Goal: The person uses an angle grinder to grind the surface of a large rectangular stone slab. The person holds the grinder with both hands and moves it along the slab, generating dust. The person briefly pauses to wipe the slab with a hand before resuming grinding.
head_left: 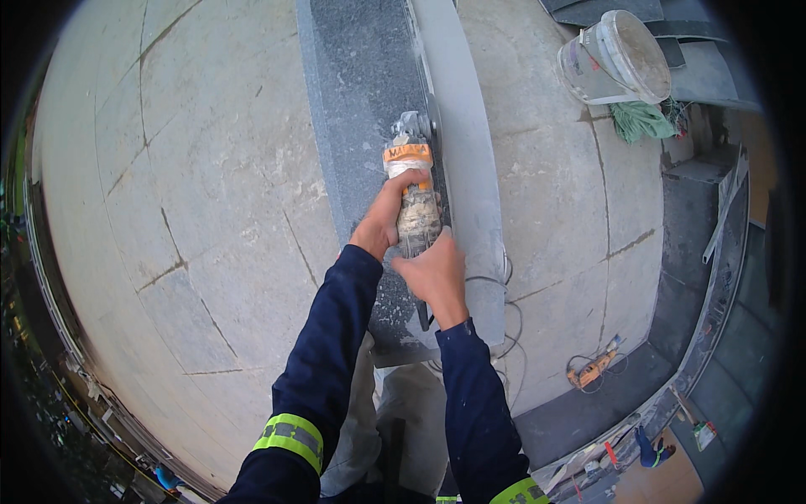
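An orange angle grinder (417,220) with a dusty, tape-wrapped body lies lengthwise over a long dark speckled stone slab (353,76), its disc near the seam with a paler grey strip (467,151). My left hand (386,212) grips the grinder body from the left, thumb over the top behind the orange band. My right hand (435,274) is closed on the rear of the tool, slightly blurred. A cable runs off to the right of the slab.
A white bucket (579,67) and green cloth (638,120) are upper right on pale paving (210,210). An orange power tool (593,370) lies lower right. Dark slabs (701,71) are stacked upper right. A person (653,449) in blue is at the lower right edge.
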A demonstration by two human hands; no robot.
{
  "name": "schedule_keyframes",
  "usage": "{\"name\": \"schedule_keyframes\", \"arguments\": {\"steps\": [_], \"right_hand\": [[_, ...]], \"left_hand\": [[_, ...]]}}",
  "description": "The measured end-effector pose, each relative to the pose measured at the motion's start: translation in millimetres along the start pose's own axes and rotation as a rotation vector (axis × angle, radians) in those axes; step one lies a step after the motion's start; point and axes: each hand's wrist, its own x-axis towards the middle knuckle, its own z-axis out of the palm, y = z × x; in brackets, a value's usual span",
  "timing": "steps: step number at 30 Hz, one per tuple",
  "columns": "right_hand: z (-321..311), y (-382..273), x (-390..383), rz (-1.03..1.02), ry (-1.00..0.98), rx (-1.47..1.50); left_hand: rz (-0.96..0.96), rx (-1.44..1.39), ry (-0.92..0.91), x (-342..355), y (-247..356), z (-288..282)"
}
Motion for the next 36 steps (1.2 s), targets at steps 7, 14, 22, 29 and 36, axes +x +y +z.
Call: {"name": "schedule_keyframes", "arguments": {"steps": [7, 14, 22, 29, 36], "right_hand": [[-0.6, -1.4, -7.8, 0.036, -0.008, 0.006], [-5.3, -28.0, 35.6, -0.009, -0.019, -0.002], [-4.8, -27.6, 39.3, -0.019, -0.007, -0.025], [-2.4, -6.8, 0.3, 0.021, -0.009, -0.002], [-6.4, -25.8, 26.7, 0.000, -0.035, -0.007]], "left_hand": [[0.002, -0.004, -0.030, -0.2, -7.2, -9.1], [0.039, 0.018, -0.035, 30.5, 35.0, 0.5], [0.018, -0.003, -0.016, 29.4, 38.1, 5.0], [0.005, 0.003, 0.002, 1.8, 0.1, -1.4], [0.058, 0.014, -0.022, 21.3, 26.9, 0.4]]}}
